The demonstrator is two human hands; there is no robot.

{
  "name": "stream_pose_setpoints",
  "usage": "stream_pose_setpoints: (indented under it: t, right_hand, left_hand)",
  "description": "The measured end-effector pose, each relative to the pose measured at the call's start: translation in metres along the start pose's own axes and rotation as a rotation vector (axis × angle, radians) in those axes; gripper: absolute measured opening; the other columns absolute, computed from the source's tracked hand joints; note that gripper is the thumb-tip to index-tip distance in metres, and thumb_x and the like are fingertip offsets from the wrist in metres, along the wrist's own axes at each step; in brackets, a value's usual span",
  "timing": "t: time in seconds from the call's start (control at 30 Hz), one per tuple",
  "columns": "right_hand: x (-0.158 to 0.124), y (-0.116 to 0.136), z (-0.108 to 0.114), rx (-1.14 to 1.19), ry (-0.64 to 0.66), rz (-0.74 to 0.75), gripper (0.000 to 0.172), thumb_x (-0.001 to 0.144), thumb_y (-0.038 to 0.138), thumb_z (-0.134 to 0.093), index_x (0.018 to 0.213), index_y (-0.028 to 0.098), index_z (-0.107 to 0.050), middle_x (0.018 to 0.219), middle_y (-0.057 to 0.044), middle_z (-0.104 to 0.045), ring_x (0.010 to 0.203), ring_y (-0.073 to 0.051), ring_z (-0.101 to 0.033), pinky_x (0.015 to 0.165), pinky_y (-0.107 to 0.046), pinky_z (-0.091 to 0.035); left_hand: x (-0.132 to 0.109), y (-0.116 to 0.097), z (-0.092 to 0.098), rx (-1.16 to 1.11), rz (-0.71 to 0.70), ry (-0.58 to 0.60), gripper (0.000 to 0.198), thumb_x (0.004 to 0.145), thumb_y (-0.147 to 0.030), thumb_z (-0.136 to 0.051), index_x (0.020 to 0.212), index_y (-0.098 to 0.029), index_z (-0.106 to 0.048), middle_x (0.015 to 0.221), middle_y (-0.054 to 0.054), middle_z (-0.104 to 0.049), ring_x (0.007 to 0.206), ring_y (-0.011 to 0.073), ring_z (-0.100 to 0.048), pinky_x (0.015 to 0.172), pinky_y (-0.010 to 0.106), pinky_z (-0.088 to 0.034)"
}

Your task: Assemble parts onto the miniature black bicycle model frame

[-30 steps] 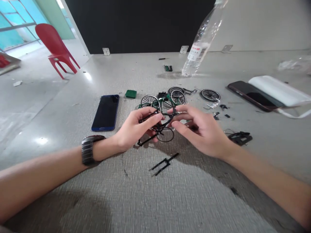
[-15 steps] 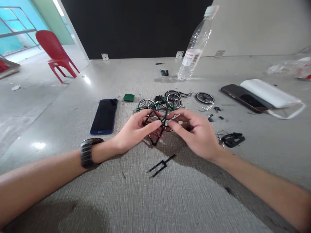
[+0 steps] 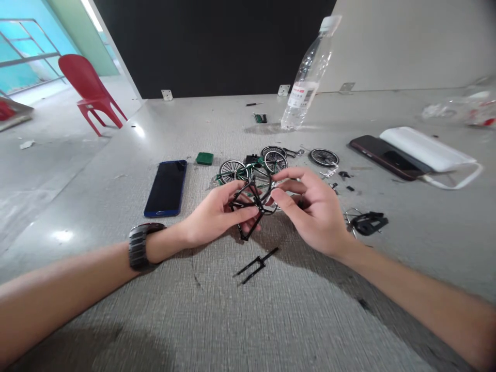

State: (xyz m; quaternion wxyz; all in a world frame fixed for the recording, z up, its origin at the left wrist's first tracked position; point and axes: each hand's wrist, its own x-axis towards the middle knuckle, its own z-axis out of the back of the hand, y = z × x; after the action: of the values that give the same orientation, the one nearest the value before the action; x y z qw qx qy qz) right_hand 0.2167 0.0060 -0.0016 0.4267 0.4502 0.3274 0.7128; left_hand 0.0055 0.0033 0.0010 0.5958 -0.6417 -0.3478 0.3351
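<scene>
My left hand [image 3: 217,214] grips a small black model bicycle frame [image 3: 248,199] a little above the grey table [image 3: 271,310]. My right hand [image 3: 310,206] pinches the frame's right side, where a thin wheel [image 3: 263,188] sits. Just behind the hands stands a green model bicycle [image 3: 248,168] with two spoked wheels. A loose black fork [image 3: 256,264] lies on the table in front of the hands. A dark watch [image 3: 140,245] is on my left wrist.
A blue phone [image 3: 166,187] and a green block [image 3: 204,158] lie to the left. A loose wheel [image 3: 324,156], small black parts [image 3: 368,222], a dark phone [image 3: 382,155] and a white power bank [image 3: 426,149] lie right. A clear bottle [image 3: 306,77] stands behind; a red chair [image 3: 91,90] far left.
The black frame has been turned in my hands and now stands more upright, with its wheel raised between my fingers. The view has tilted slightly; the fork stays put.
</scene>
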Motion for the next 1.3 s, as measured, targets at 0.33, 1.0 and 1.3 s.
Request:
stream_pose_setpoints:
  t: [0.33, 1.0, 1.3]
  right_hand:
    - [-0.006, 0.001, 0.002, 0.097, 0.077, 0.127, 0.016, 0.102, 0.037, -0.059, 0.111, 0.024, -0.063, 0.091, -0.003, -0.071, 0.079, -0.015, -0.070, 0.053, -0.025, -0.048]
    - [-0.008, -0.001, 0.003, 0.009, 0.120, 0.212, 0.019, 0.101, 0.031, -0.060, 0.118, 0.024, -0.062, 0.104, -0.005, -0.072, 0.055, -0.008, -0.055, 0.045, -0.026, -0.041]
    - [0.002, 0.006, 0.002, -0.019, 0.179, 0.083, 0.018, 0.094, 0.035, -0.070, 0.105, 0.021, -0.070, 0.081, 0.000, -0.069, 0.060, -0.009, -0.057, 0.045, -0.022, -0.040]
  left_hand:
    - [0.006, 0.006, 0.003, -0.312, 0.058, -0.231, 0.037, 0.094, -0.023, -0.072, 0.127, -0.013, -0.059, 0.081, -0.002, -0.060, 0.064, 0.0065, -0.065, 0.056, 0.016, -0.049]
    - [0.002, -0.001, 0.003, -0.160, 0.071, -0.141, 0.042, 0.090, -0.049, -0.075, 0.114, -0.017, -0.058, 0.077, -0.004, -0.058, 0.051, 0.0047, -0.053, 0.047, 0.017, -0.048]
    - [-0.001, 0.001, 0.002, 0.099, -0.018, -0.094, 0.054, 0.069, -0.026, -0.092, 0.111, -0.014, -0.059, 0.075, -0.005, -0.063, 0.059, 0.0080, -0.060, 0.057, 0.019, -0.050]
